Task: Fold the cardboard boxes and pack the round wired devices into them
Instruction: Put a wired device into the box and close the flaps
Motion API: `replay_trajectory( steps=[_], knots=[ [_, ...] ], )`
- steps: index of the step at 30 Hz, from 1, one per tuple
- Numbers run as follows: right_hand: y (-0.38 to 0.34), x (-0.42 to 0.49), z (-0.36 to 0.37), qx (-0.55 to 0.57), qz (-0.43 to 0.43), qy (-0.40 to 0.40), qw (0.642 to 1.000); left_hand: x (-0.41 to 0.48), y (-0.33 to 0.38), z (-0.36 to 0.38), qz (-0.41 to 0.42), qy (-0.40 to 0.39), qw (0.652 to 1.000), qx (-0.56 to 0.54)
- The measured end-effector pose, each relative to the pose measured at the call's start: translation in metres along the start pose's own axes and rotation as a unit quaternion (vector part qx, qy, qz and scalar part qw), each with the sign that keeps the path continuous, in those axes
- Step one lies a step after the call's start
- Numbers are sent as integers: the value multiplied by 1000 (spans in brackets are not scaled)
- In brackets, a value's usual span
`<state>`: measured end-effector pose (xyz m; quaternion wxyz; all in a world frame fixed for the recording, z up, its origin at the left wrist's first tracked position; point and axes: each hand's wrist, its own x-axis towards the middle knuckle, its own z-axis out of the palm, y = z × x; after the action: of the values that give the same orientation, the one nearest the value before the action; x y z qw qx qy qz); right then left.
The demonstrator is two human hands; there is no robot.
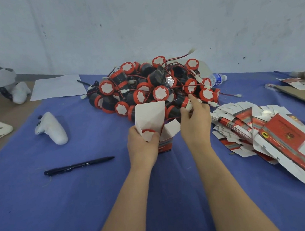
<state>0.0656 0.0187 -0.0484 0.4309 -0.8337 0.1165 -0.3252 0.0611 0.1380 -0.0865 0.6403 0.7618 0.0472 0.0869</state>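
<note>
A blue cloth (62,206), matte and lightly creased, is spread under the open box (166,143), which is taken here as the landmark. Directly behind the box, a tangled heap of round devices (151,84) is piled: black cylindrical bodies, glossy red caps with white notched centres, thin red wires. To the right of the box, a slumped stack of flat box blanks (267,132) is fanned out, printed red outside and plain white inside. The box itself is thin card, with its tall lid flap raised at the far side. It is gripped by the left hand (142,146), whose thumb is pressed on the capped device (149,134) seated upright in the opening. Just right of and behind the box, what appears to be that device's white plug (189,106) is pinched by the right hand (195,121). The wire must probably be tucked leftward and down into the opening, for which the right hand is nearer.
</note>
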Motion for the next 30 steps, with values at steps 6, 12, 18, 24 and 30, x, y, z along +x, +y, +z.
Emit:
replay_trajectory(
  steps=[6,12,18,24,30],
  knots=[
    [-6,-7,4,100,-23,20,995,-1,0,0,2,-1,1000,-2],
    [-5,-5,3,124,-34,57,990,-1,0,-1,6,0,1000,2],
    [0,0,-1,170,43,7,984,0,0,0,6,3,1000,0],
    [3,0,-1,72,24,-137,988,0,-3,1,19,6,1000,-7],
    [1,-9,12,-114,-84,-202,969,1,-4,1,21,2,1000,-7]
  ],
)
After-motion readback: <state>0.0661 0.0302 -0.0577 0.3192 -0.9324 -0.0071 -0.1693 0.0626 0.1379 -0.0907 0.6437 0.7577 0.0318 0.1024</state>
